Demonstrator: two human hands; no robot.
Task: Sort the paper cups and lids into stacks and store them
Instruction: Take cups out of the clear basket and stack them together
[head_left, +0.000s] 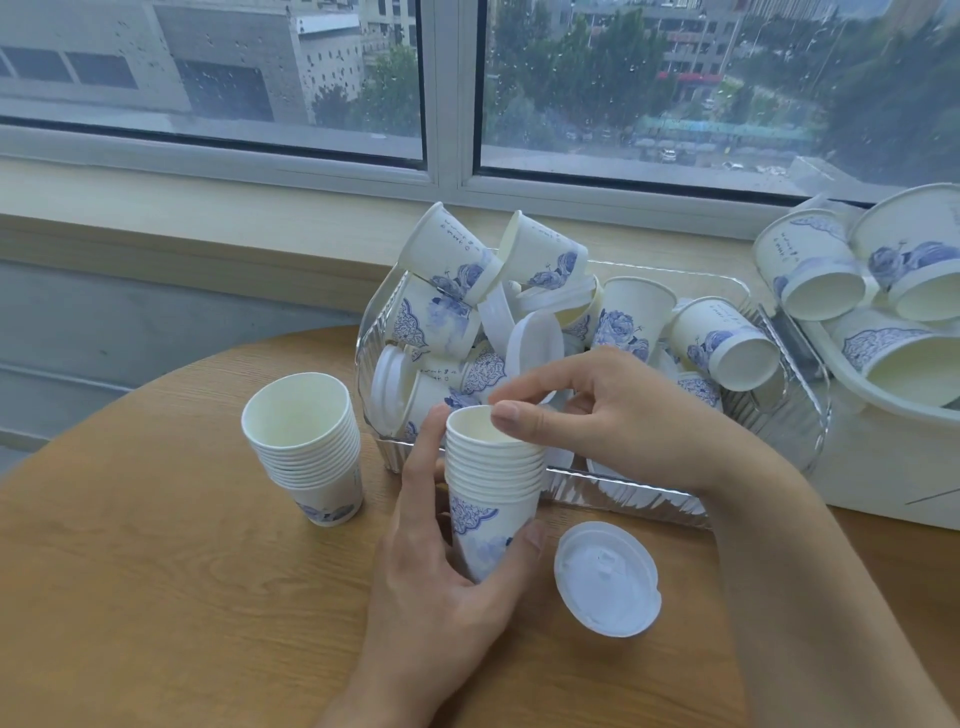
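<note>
My left hand (441, 587) grips a stack of several white paper cups with blue flower print (493, 499) at its lower part, held just above the round wooden table (156, 597). My right hand (597, 410) reaches over the stack, its fingertips curled on the rim of the top cup. A second cup stack (306, 447) stands on the table to the left. One white plastic lid (607, 579) lies flat on the table to the right of the held stack.
A clear ribbed plastic bin (649, 493) behind my hands holds several loose cups and lids in a jumble. A white container (893, 467) at the right edge holds more loose cups. A windowsill and window run along the back.
</note>
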